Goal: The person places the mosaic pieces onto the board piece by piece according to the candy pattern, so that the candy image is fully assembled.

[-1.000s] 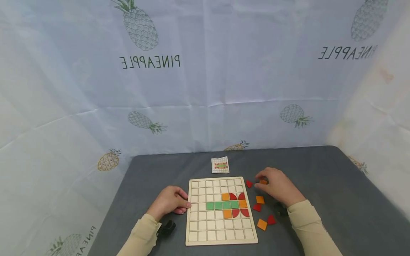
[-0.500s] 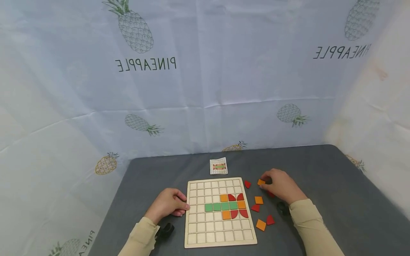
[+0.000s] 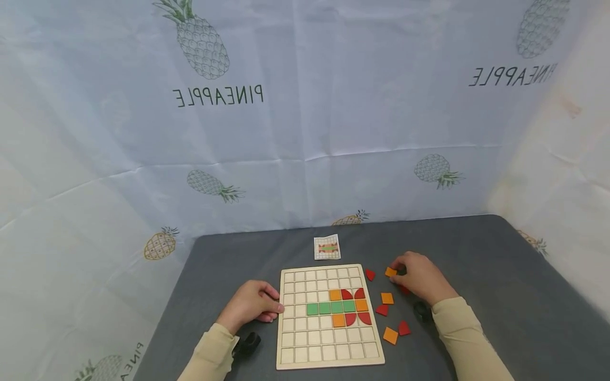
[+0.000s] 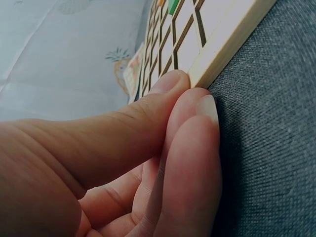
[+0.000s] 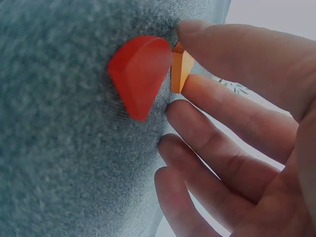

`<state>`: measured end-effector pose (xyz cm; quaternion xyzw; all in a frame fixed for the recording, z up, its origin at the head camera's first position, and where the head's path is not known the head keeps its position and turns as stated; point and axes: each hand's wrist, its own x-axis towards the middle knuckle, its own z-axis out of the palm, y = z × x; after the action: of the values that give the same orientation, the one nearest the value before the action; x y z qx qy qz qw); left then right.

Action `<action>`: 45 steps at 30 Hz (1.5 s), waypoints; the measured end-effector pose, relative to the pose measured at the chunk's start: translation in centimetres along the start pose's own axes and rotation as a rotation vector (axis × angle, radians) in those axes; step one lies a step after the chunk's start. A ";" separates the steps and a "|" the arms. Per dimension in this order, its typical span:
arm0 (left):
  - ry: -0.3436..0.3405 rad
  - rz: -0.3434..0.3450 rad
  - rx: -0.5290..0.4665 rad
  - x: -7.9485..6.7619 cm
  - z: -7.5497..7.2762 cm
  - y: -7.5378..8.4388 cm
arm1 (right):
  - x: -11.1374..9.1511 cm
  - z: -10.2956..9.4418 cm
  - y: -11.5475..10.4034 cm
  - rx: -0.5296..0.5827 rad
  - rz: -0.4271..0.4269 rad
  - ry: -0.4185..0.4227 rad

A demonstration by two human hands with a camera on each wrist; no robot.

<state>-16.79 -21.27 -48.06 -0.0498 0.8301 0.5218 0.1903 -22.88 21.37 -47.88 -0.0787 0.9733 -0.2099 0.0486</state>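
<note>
Card behind board, tiles right.

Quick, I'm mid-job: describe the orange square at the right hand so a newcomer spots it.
From the gridded wooden board, look right, towards its far end. There the right hand pinches the orange square. Unlike the other two loose orange squares, it is in a hand and farthest from the camera.

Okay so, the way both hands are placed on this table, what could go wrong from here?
The right grip pinches a small orange square tile near its edges, so it might slip. That grip could also nudge the red quarter-round tile, partly hidden beneath it in the head view. The left grip touches the edge of the pale wooden grid board; a push there might slide the board and jostle its green square tiles.
</note>
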 end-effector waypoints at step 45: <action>-0.005 0.033 -0.020 0.0 -0.1 -0.1 | -1.5 2.7 -9.8 0.047 -0.206 -0.050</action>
<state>-16.77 -21.45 -48.08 -0.0369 0.8250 0.5333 0.1833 -19.77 11.78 -46.13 -0.1822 0.9534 -0.2345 0.0528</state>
